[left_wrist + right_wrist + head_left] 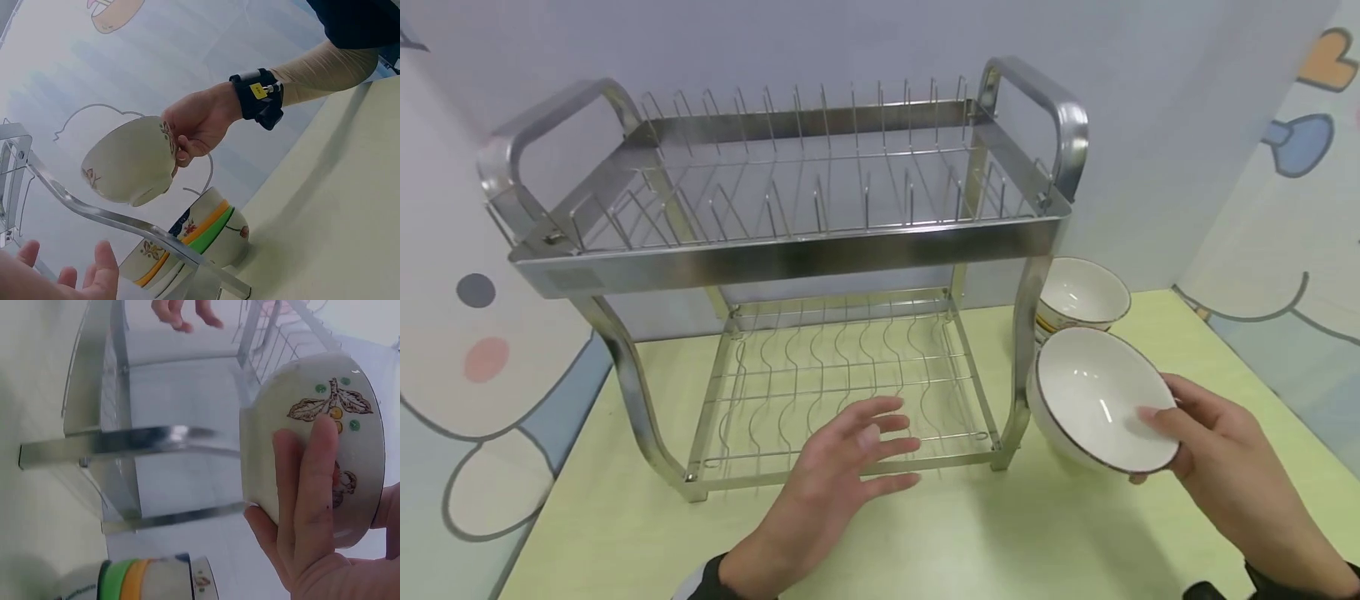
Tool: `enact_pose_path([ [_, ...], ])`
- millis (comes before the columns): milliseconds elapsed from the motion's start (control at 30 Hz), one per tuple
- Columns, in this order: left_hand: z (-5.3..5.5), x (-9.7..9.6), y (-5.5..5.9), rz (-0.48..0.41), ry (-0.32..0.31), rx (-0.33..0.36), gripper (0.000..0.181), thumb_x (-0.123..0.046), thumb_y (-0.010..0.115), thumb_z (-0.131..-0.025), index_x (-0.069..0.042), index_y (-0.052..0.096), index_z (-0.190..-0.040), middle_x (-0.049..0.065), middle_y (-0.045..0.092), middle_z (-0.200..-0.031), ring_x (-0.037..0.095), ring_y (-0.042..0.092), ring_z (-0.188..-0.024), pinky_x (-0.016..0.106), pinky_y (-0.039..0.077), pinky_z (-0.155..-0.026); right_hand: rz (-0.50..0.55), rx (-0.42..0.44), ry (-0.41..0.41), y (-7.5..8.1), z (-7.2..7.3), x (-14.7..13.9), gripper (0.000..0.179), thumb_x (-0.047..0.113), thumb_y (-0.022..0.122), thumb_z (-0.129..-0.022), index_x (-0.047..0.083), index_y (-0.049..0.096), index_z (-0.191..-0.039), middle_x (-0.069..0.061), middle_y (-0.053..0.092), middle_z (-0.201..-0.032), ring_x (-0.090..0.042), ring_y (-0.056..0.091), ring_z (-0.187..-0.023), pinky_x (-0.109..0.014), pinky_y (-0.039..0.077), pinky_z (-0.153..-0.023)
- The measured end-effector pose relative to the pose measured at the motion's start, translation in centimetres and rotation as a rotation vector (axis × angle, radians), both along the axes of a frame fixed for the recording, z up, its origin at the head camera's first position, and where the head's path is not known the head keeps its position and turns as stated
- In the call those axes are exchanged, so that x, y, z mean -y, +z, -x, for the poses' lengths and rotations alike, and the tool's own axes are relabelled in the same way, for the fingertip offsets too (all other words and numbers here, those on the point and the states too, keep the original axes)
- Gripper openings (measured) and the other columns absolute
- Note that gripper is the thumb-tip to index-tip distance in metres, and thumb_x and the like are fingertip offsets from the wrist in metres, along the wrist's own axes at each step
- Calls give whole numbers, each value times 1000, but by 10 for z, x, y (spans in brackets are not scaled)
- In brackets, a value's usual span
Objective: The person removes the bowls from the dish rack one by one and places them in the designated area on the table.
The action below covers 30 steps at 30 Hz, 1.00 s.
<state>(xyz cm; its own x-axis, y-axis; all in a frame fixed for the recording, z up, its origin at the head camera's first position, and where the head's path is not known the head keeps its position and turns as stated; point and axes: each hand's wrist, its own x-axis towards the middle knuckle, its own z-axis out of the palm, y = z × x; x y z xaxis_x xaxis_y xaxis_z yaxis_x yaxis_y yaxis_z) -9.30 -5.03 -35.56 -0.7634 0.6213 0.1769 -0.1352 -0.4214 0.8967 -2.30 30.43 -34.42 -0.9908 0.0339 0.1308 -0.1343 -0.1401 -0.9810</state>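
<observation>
My right hand (1217, 450) grips a white bowl (1101, 400) by its right side, thumb inside the rim and fingers beneath. In the right wrist view, brown leaves and coloured dots decorate the outside of this bowl (262, 456). It is held tilted, off the table, beside the right front leg of the metal dish rack (790, 265). My left hand (842, 475) holds nothing; its fingers are spread and relaxed in front of the rack's lower tier (850, 475). Behind the held bowl, a stack of bowls (1082, 292) stands on the table, partly hidden.
Bands of orange and green show on the stacked bowls (212, 234) in the left wrist view. Upright wire prongs line the rack's upper tier, which has a raised handle (1063, 125) at each end. A wall with cartoon drawings borders the pale green table (925, 542).
</observation>
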Motion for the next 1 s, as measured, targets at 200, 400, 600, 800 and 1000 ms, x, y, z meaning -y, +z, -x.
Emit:
enact_pose_path([
  [200,0,11,-6,37,14,2,28,-10,41,-98,0,48,-124,19,46,-120,45,43,-115,52,46,-91,83,2,-157,-11,8,-29,34,-5,48,-96,-7,42,-129,-9,65,-105,-34,65,-66,-30,59,-58],
  [400,-1,14,-7,71,11,10,29,-11,42,-98,6,46,-120,23,42,-122,46,42,-114,49,47,-90,33,35,-240,-24,15,-42,36,5,52,-96,-6,39,-128,-7,67,-97,-33,66,-65,-27,57,-53],
  [600,-2,14,-9,105,0,22,30,-12,43,-98,9,44,-120,24,39,-124,46,40,-115,49,46,-90,-55,60,-291,-35,19,-48,30,8,55,-95,-6,44,-118,-10,65,-81,-25,63,-56,-24,53,-43],
  [800,-2,14,-15,118,-4,40,28,-11,42,-98,8,45,-119,20,41,-123,44,40,-115,48,45,-91,-121,101,-338,-39,23,-55,33,8,60,-92,-8,44,-117,-8,61,-76,-20,59,-53,-22,50,-39],
  [1000,-2,14,-20,144,-6,81,27,-12,43,-98,5,47,-118,18,45,-122,40,42,-115,47,45,-91,-81,153,-328,-42,27,-57,46,9,60,-92,-13,37,-125,-8,63,-77,-18,59,-53,-21,51,-41],
])
